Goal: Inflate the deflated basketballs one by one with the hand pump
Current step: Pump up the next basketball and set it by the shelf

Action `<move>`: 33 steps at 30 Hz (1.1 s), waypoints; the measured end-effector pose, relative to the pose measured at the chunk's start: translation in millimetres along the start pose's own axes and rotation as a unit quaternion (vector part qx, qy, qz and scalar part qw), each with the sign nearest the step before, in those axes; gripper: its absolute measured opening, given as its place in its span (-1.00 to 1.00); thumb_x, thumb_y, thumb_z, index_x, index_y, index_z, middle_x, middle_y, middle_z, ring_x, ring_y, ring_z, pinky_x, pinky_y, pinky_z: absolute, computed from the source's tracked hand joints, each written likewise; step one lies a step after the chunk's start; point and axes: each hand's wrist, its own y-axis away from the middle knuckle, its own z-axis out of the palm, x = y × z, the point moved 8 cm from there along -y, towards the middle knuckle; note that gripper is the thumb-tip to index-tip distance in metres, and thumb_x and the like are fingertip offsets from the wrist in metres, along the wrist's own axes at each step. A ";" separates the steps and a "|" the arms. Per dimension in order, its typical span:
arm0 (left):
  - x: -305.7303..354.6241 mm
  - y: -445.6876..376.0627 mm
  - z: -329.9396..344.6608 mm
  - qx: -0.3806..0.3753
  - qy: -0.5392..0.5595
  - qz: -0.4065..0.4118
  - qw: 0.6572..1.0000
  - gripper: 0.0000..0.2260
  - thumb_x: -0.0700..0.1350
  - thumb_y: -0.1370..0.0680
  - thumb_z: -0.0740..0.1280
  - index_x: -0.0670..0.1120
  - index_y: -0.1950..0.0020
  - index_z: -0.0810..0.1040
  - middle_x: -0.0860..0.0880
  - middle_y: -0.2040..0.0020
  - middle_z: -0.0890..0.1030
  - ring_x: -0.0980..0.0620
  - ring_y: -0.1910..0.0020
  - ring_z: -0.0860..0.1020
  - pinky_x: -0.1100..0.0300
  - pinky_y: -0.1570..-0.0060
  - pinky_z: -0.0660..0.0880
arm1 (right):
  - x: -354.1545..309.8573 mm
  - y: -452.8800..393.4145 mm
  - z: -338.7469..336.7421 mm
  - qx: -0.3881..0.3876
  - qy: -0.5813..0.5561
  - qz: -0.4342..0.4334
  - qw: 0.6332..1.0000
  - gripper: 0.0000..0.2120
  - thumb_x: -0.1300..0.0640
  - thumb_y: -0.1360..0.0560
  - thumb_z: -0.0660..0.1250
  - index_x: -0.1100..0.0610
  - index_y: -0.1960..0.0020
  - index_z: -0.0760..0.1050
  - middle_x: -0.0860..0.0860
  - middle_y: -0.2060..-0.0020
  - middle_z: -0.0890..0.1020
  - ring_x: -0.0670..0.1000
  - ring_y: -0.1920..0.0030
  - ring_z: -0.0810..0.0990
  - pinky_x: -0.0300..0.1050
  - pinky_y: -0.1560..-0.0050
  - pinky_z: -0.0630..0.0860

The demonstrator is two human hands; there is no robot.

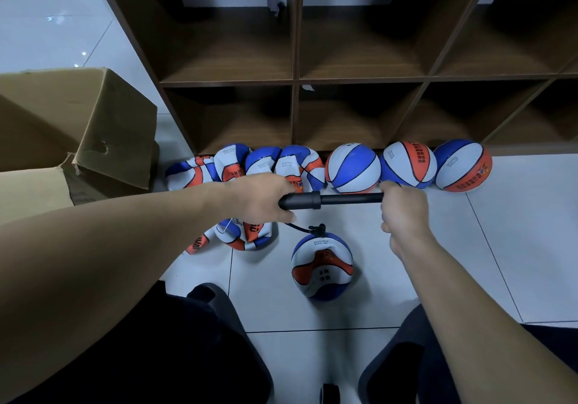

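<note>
Both hands clenched on pump (pixel 316 199), held level: left hand (pixel 266 198) round barrel, right hand (pixel 402 208) round handle. Hose (pixel 300 229) led to ball (pixel 322 266) on floor (pixel 469 247), at 6 o'clock of pump. Three round balls (pixel 406 166) lined at 12–2 o'clock along shelf (pixel 294 81); flat balls (pixel 244 162) at 10–11 o'clock. Box (pixel 78 122) at 9 o'clock.

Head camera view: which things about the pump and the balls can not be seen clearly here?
- Pump handle: head view, hidden inside the right hand.
- Pump body's rear end: covered by the left hand.
- Needle in the ball on the floor: too small to see.
- Crumpled ball: partly hidden behind the left hand.
- Cardboard box: cut off by the left edge.
</note>
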 end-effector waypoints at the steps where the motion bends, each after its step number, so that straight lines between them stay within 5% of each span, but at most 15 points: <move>1: -3.2 -0.4 0.4 -0.004 0.002 -0.002 1.000 -0.76 0.13 -0.63 0.46 0.05 0.13 0.52 0.01 0.26 0.58 0.00 0.30 0.54 0.11 0.26 0.44 | 0.5 -1.5 -2.5 0.005 -0.003 0.004 1.000 -0.66 0.20 -0.59 0.31 0.04 0.30 0.28 -0.07 0.43 0.31 0.01 0.37 0.26 -0.17 0.40 0.25; 7: -7.4 0.2 -2.8 0.010 -0.007 0.000 1.000 -0.78 0.15 -0.63 0.45 0.05 0.07 0.54 -0.01 0.23 0.61 -0.04 0.25 0.60 0.02 0.19 0.54 | -4.3 -0.7 -1.7 0.006 -0.013 -0.001 1.000 -0.68 0.22 -0.58 0.28 0.07 0.29 0.26 -0.10 0.48 0.27 -0.01 0.41 0.22 -0.21 0.50 0.23; 13: 3.1 3.0 -1.6 0.031 -0.059 -0.001 0.998 -0.77 0.17 -0.68 0.37 0.07 0.07 0.52 0.02 0.24 0.60 -0.01 0.27 0.58 0.09 0.26 0.50 | -12.2 17.7 14.8 0.004 -0.003 -0.067 0.998 -0.72 0.17 -0.57 0.24 0.06 0.28 0.23 -0.04 0.39 0.31 0.04 0.32 0.26 -0.01 0.26 0.24; 19: 18.3 4.7 -10.6 0.087 -0.058 0.008 0.995 -0.75 0.19 -0.67 0.35 0.09 0.12 0.52 0.04 0.27 0.58 0.06 0.29 0.54 0.13 0.31 0.38 | -16.0 35.4 30.4 -0.006 0.027 -0.119 0.992 -0.64 0.17 -0.65 0.23 0.07 0.30 0.23 -0.04 0.39 0.34 0.01 0.36 0.29 -0.05 0.29 0.25; 33: 27.1 -0.7 -3.7 0.067 -0.072 0.022 0.995 -0.73 0.21 -0.64 0.36 0.07 0.14 0.53 0.05 0.30 0.59 0.03 0.30 0.57 0.09 0.30 0.45 | -1.2 47.0 64.7 -0.089 0.072 -0.108 0.988 -0.69 0.00 -0.69 0.25 0.15 0.15 0.43 0.02 0.28 0.50 0.04 0.27 0.45 -0.04 0.22 0.43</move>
